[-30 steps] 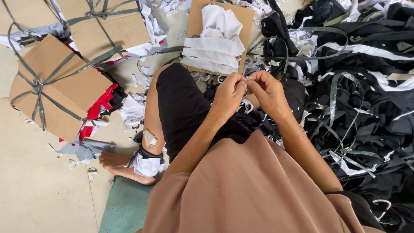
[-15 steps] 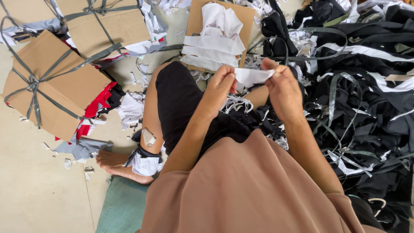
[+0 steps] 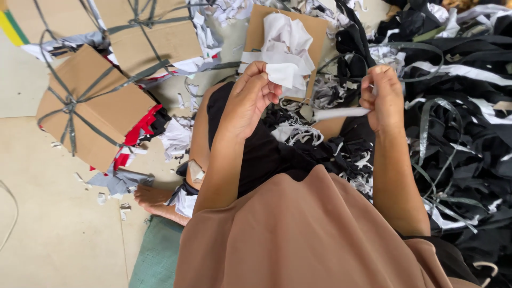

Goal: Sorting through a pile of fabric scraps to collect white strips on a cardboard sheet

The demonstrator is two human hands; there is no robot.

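My left hand point(image 3: 250, 96) pinches a small white cloth piece point(image 3: 286, 74) above my bent knee. Off to the right, my right hand point(image 3: 382, 96) grips a narrow white cloth strip point(image 3: 337, 113) that sticks out to the left. The two hands are apart, each with its own piece. Just beyond my left hand lies a cardboard sheet point(image 3: 255, 31) with a stack of white cloth pieces point(image 3: 288, 37) on it. Frayed white and black scraps point(image 3: 298, 133) lie on my lap.
Cardboard bundles point(image 3: 96, 106) tied with grey straps sit at the left, red and white cloth poking out. A big heap of black cloth and grey strapping point(image 3: 453, 122) fills the right. My bare foot point(image 3: 152, 200) rests on the tan floor beside a green mat point(image 3: 154, 256).
The white piece stretched between both hands has come apart in two. My left hand moved up and left with one part, my right hand moved right with a strip.
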